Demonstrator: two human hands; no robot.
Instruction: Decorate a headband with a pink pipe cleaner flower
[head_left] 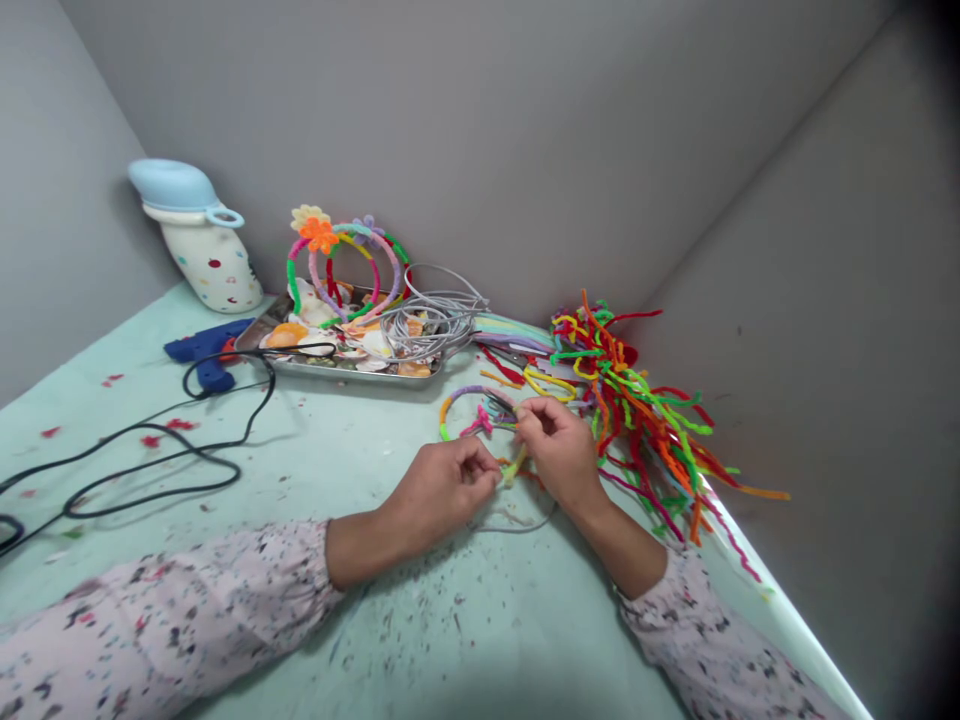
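Fuzzy hoop: a headband (471, 405) wrapped in purple, orange and green pipe cleaner, curved like an arch, lying on the table just beyond both hands, with a pink twist on its near side.
Yellow strand: a soft, bristly pipe cleaner (514, 466) running between the two hands, close to the hoop's near end.
Left hand (446, 490): knuckles up, fingertips pressed together, pinching the lower end of the yellow strand.
Right hand (559, 450): curled, thumb and fingers nipping the strand's upper part right at the hoop.
Grey wire: a thin bare loop (517, 525) on the table under the wrists.
Table (360, 600): pale mint surface, speckled with tiny fibre scraps.
Loose heap: a shaggy pile of pipe cleaners (637, 410) in red, orange, green and yellow, just right of the right hand.
Metal tray (341, 368): shallow, holding shells, grey wire hoops and finished flower-topped headbands (337, 260).
Glue gun (206, 350): blue plastic, black cord trailing left.
Jug (199, 245): white, dotted, pale blue lid, in the corner.
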